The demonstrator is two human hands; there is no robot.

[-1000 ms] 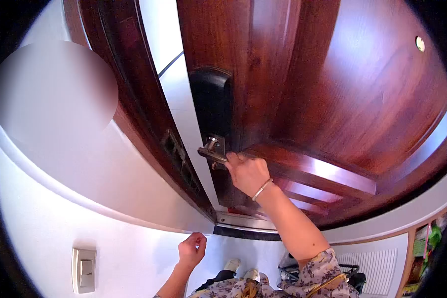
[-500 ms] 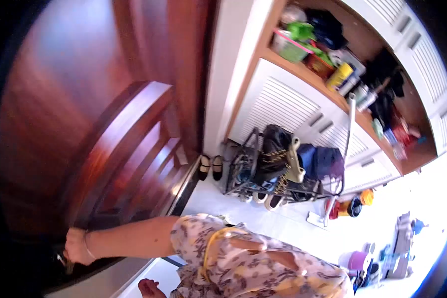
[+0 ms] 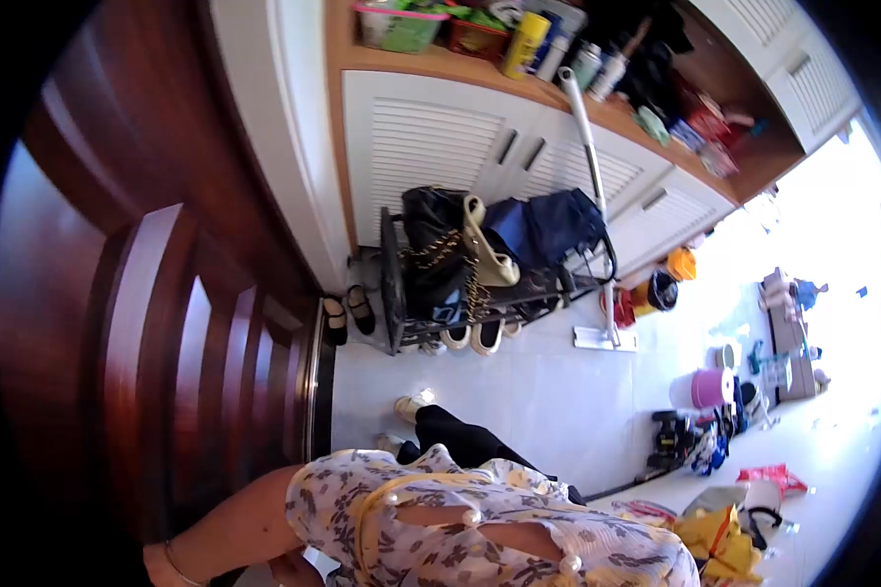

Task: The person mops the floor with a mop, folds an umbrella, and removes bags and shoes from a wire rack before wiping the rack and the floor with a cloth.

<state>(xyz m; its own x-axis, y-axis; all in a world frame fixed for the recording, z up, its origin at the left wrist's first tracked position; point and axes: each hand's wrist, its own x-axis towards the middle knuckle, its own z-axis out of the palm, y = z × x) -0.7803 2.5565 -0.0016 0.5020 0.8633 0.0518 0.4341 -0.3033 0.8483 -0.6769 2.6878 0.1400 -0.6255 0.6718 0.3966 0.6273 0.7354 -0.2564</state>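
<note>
My left arm stretches to the lower left along a dark brown panelled wooden door (image 3: 142, 323). My left hand (image 3: 157, 565), with a thin bracelet at the wrist, is cut by the dark edge of the view beside the door, and its fingers are hidden. Under that arm, a small patch of skin shows at the bottom edge. It may be my right hand (image 3: 292, 569), but its fingers cannot be made out. I wear a floral top (image 3: 519, 533) with a yellow strap (image 3: 367, 528) across it.
Bags lie on a black shoe rack (image 3: 394, 293), with shoes (image 3: 347, 313) beside it. A white flat mop (image 3: 605, 338) leans on the louvred cabinet (image 3: 426, 137), whose open shelf holds bottles and boxes. Rightward are a pink bucket (image 3: 712, 387) and a yellow bag (image 3: 719, 543).
The view has swung right and down, so the cabinet and rack appear further left. My left hand, earlier closed at a door handle, now sits lower at the edge. The second hand is less visible.
</note>
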